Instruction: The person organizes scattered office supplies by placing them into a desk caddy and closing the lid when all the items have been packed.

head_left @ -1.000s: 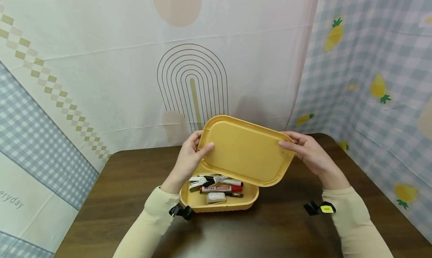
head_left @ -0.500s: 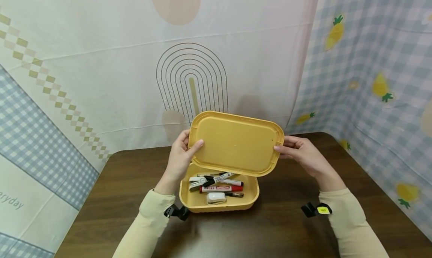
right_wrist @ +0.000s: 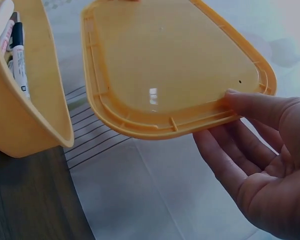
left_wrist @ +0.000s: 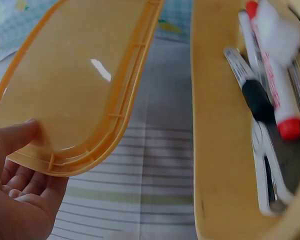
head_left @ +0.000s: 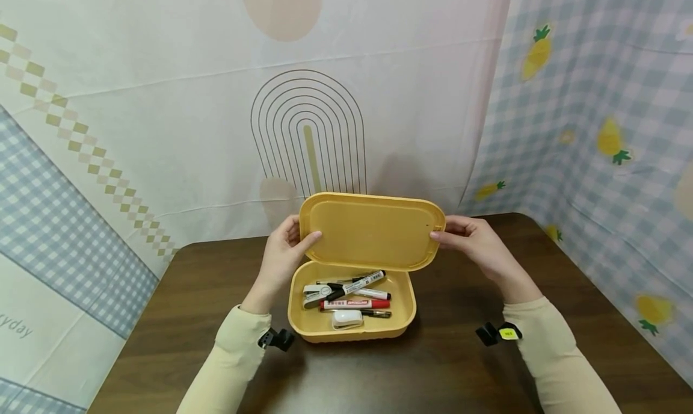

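A yellow lid point(head_left: 370, 230) is held up over the back of an open yellow box point(head_left: 352, 331) on the brown table. My left hand point(head_left: 284, 254) pinches the lid's left end point(left_wrist: 65, 100), thumb on its inner face. My right hand point(head_left: 473, 245) pinches the lid's right end point(right_wrist: 175, 65), thumb point(right_wrist: 260, 107) on the rim and fingers behind. The lid's inner side faces me. In the box lie a red marker point(head_left: 354, 304), a black-and-white marker point(head_left: 357, 283), a stapler point(head_left: 316, 293) and a white eraser point(head_left: 346, 318).
The dark wooden table point(head_left: 460, 366) runs to patterned cloth backdrops at the back point(head_left: 308, 131) and on the right point(head_left: 595, 131). A black clip point(head_left: 276, 339) shows at my left wrist, and a black and yellow one point(head_left: 498, 333) at my right.
Both hands have carried the lid leftward and back, turned it square and lowered it, so it now stands over the box's rear edge and uncovers more of the contents.
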Demonstrator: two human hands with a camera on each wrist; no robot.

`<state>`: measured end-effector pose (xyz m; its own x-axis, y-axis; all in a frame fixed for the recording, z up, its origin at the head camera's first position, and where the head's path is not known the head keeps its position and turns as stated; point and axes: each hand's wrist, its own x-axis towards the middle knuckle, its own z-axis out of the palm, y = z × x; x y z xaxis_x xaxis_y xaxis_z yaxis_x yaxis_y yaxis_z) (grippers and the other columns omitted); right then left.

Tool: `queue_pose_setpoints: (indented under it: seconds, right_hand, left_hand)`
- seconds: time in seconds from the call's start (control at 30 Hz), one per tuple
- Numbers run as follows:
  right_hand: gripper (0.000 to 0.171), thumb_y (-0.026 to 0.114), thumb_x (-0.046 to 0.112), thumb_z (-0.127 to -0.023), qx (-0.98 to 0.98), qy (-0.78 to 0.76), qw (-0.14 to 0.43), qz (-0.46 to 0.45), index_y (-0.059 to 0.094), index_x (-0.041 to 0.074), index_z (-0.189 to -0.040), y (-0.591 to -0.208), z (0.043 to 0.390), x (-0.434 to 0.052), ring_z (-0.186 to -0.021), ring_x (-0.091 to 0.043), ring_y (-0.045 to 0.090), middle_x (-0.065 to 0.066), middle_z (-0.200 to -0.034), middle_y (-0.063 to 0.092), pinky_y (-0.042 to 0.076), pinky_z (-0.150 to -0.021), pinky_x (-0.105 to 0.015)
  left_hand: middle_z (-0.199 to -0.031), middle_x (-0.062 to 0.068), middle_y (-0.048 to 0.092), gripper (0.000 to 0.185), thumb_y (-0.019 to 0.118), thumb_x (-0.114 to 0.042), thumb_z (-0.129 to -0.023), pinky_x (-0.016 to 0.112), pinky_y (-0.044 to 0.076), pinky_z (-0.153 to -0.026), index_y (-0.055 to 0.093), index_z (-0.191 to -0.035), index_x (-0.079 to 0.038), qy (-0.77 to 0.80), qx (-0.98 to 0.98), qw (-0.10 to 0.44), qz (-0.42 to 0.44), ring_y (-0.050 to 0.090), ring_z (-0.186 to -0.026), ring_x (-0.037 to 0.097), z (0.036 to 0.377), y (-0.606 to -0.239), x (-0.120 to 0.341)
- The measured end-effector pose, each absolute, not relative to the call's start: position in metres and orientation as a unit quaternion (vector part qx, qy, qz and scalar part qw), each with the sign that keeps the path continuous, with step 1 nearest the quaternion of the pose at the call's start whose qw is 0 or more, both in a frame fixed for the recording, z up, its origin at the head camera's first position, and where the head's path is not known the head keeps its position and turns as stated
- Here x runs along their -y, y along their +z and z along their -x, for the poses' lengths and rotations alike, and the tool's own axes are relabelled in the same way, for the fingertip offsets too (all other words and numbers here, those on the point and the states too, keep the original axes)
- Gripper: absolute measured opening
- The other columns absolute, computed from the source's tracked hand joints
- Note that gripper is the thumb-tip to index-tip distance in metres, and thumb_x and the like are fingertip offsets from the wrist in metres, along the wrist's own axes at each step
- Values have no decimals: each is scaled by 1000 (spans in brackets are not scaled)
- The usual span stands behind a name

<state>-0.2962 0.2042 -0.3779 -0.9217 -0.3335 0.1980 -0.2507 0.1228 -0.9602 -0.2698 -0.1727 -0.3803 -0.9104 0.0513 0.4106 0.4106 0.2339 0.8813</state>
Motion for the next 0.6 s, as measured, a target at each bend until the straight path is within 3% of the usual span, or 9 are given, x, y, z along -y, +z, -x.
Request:
queue_pose_setpoints:
  seconds: [0.27, 0.6]
  right_hand:
    - [38, 76, 21, -92, -786, -592, -12, 177, 70, -3, -121, -381, 300, -187, -92, -14, 68, -2, -103, 75, 55, -80, -26]
    - [40, 77, 17, -91, -775, -608, -41, 166, 70, -2, -125, -392, 311, -167, -97, -8, 68, -4, -110, 74, 54, -83, -22]
  left_hand:
    - [-101, 11, 72, 26, 72, -18, -96, 36, 57, -76, 64, -116, -3, -487, 839, 204, 133, 70, -89, 24, 273, -390, 181]
    - [-109, 16, 71, 31, 71, -15, -96, 44, 57, -85, 62, -121, 0, -465, 852, 210, 112, 70, -100, 29, 278, -401, 190]
